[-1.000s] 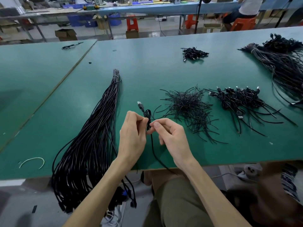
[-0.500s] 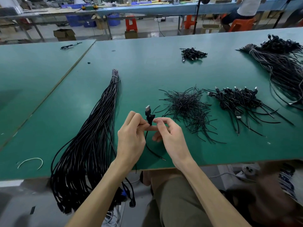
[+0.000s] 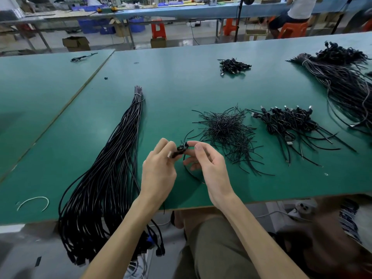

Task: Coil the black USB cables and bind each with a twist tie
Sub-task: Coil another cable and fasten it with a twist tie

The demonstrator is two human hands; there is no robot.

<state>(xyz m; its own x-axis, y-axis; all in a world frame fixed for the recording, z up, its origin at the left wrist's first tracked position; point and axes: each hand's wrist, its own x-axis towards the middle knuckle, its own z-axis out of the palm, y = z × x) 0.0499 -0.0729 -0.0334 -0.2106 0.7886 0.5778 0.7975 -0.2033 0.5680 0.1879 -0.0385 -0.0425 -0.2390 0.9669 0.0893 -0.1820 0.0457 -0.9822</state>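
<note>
The cable (image 3: 181, 151) sits pinched between left hand (image 3: 159, 174) and right hand (image 3: 211, 168)

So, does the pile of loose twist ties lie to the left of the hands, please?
No, the twist ties lie right of the right hand; the cable bundle lies left of the left hand.

Both bare forearms rise from 6 o'clock and converge near centre. The left hand (image 3: 159, 172), back to the camera, curls its fingers round a small coiled cable (image 3: 181, 149). The right hand (image 3: 210, 168), at its 3 o'clock, pinches the same coil between thumb and forefinger.
</note>
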